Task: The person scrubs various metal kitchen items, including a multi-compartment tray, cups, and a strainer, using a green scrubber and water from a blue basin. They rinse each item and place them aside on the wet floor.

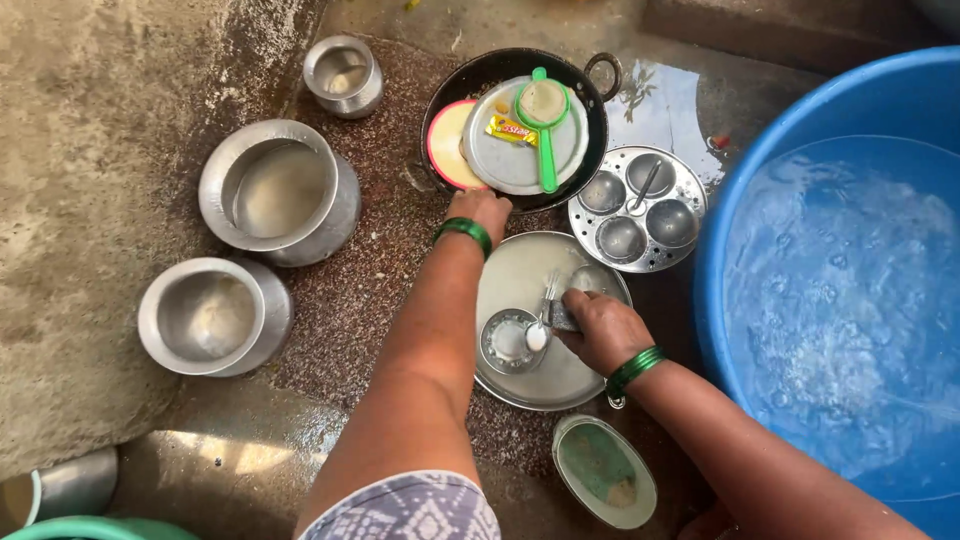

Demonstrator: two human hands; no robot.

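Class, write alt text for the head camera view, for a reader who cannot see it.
A person's right hand holds spoons over a steel plate on a wet stone floor, while the left hand touches the rim of a black pan that holds a lid and a green strainer. Three steel pots stand to the left, a blue water tub to the right.

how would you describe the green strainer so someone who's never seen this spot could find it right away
Start at the big blue tub of water on the right, then look left to the black two-handled pan at the top of the wet floor. On the steel plate stacked inside it lies the green strainer, the only green-rimmed, long-handled plastic piece among the steel vessels.
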